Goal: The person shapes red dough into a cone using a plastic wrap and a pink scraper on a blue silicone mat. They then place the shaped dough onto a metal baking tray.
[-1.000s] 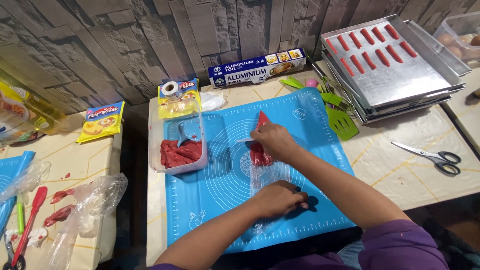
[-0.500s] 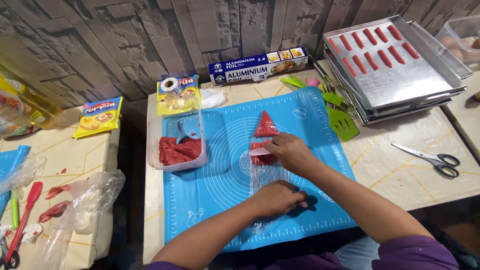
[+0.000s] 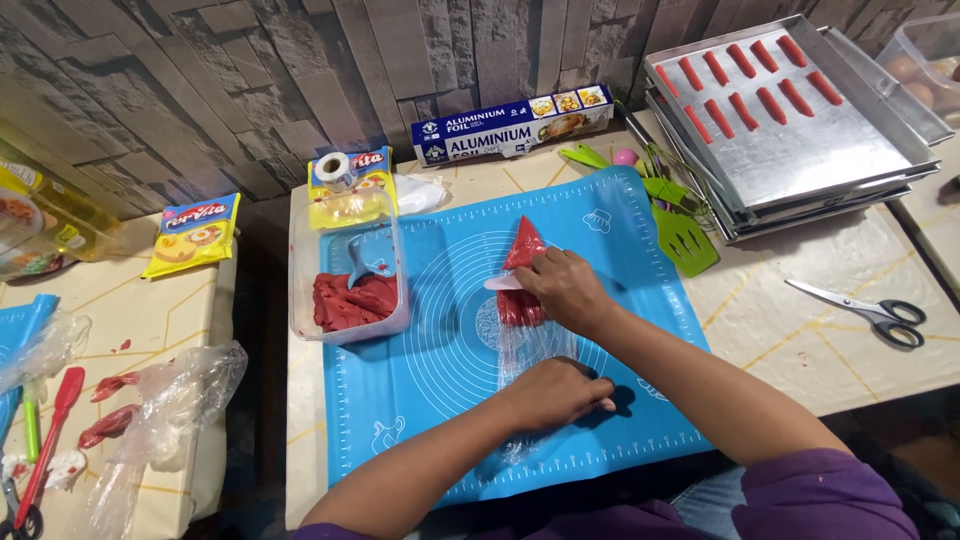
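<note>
Since half a second ago, we note the right hand [image 3: 562, 288] has drawn nearer along the piping bag [image 3: 524, 300], so more of the red filled cone shows beyond its knuckles; the left hand is where it was.

Nearest us, the left hand [image 3: 553, 392] lies flat and closed down on the empty, clear tail of the bag, pinning it to the blue silicone mat [image 3: 640, 330]. Just beyond, at twelve o'clock from it, the right hand presses a white scraper [image 3: 500, 283] across the bag, fingers curled over the blade; the red paste is crowded toward the tip, which points to twelve o'clock.

In our judgement, the step wants the scraper kept square to the bag and drawn firmly toward the tip, while the left hand keeps the tail taut. A slack tail would let paste slip back under the blade.

At nine o'clock of the bag stands a clear tub [image 3: 345, 285] holding red paste and a blue spatula. Farther off, at two o'clock, green utensils [image 3: 680, 225] lie on the mat's corner. Scissors [image 3: 865, 312] rest at three o'clock. Farthest, a foil box [image 3: 510, 125] stands against the wall, and stacked metal trays [image 3: 800, 150] carry rows of red piped strips.
</note>
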